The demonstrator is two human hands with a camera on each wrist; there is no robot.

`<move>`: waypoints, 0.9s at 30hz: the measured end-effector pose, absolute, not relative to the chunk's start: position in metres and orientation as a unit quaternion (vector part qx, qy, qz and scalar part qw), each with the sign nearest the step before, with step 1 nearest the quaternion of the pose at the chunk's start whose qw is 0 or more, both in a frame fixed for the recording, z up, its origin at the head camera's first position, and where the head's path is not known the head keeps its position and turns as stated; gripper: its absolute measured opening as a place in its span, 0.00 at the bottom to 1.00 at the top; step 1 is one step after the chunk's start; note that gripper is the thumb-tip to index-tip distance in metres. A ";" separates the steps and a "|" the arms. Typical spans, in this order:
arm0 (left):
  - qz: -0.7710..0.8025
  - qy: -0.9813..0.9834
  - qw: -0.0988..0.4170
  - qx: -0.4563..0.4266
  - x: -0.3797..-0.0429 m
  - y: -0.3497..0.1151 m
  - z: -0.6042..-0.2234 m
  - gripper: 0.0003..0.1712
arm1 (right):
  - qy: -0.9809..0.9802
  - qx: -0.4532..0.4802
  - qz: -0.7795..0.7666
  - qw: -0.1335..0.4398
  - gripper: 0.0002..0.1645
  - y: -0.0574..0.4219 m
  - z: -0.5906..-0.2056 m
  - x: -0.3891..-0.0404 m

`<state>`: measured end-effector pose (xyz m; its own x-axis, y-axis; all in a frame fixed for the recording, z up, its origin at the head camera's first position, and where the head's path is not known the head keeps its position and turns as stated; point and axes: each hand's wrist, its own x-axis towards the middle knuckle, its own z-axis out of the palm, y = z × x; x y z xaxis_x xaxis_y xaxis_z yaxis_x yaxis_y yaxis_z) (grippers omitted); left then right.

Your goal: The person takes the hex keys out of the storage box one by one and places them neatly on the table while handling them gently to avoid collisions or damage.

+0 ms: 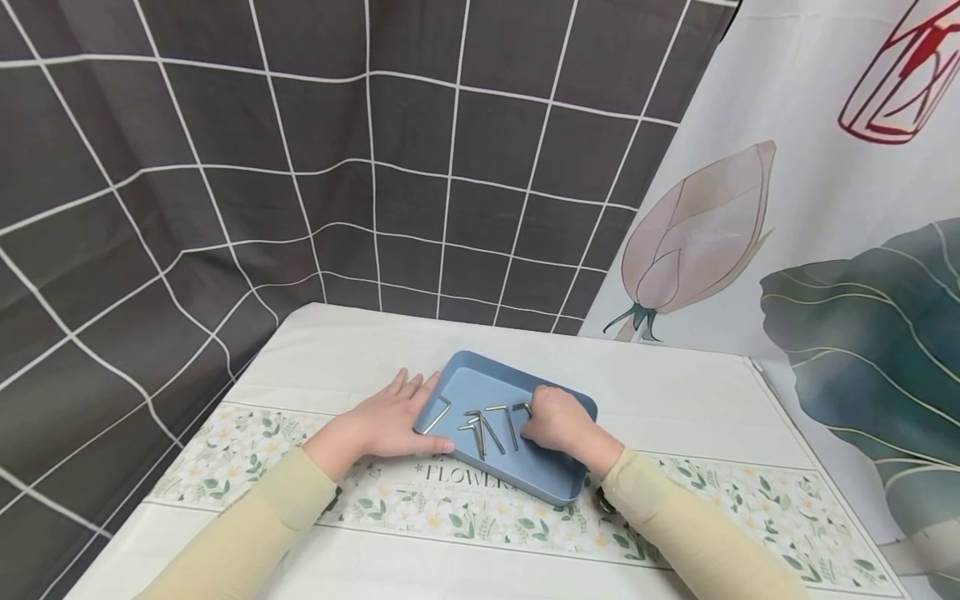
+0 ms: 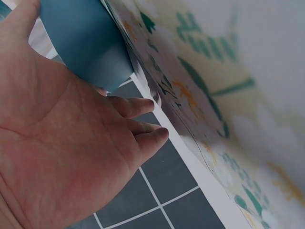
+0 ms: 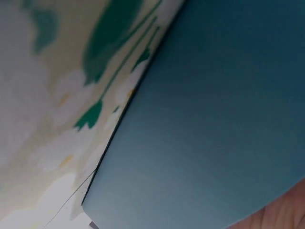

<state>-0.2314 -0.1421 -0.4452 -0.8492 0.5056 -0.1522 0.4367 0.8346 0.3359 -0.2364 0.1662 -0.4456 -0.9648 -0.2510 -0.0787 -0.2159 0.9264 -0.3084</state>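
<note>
A shallow blue tray [image 1: 487,372] lies at an angle on the table, with several L-shaped metal hex keys [image 1: 491,433] inside it. My left hand [image 1: 393,421] rests along the tray's left end, fingers straight and thumb at the near rim. In the left wrist view, the palm of that hand lies beside the blue tray wall [image 2: 90,43]. My right hand [image 1: 558,419] reaches into the tray's right half with curled fingers and pinches a hex key [image 1: 522,407], mostly hidden by the hand. The right wrist view shows mainly the tray's outer wall [image 3: 190,119].
A white tablecloth [image 1: 360,340] with a floral band and the printed word "FLOWER" covers the table. Behind it hangs a dark curtain [image 1: 412,200] with a white grid. At the right hangs a pale curtain [image 1: 735,317] with flower and leaf prints.
</note>
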 end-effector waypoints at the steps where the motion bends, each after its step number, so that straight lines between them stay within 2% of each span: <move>1: 0.146 0.950 0.118 0.248 -0.232 -0.142 -0.445 0.75 | 0.979 -0.119 -0.152 0.057 0.17 0.167 -0.445 -0.236; 8: 0.148 0.950 0.121 0.248 -0.231 -0.142 -0.445 0.74 | 0.979 -0.117 -0.162 0.045 0.24 0.173 -0.437 -0.234; 17: 0.162 0.947 0.129 0.246 -0.230 -0.141 -0.443 0.74 | 0.978 -0.092 -0.185 0.038 0.22 0.188 -0.426 -0.236; 23: 0.162 0.947 0.134 0.243 -0.231 -0.142 -0.443 0.74 | 0.977 -0.080 -0.196 0.032 0.15 0.198 -0.418 -0.235; 27: 0.162 0.947 0.134 0.244 -0.232 -0.142 -0.444 0.74 | 0.977 -0.074 -0.197 0.028 0.14 0.205 -0.415 -0.234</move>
<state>-0.2315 -0.1424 -0.4436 -0.8454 0.5048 -0.1746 0.4182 0.8289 0.3714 -0.2342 0.2052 -0.4148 -0.9875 -0.1557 -0.0246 -0.1340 0.9113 -0.3893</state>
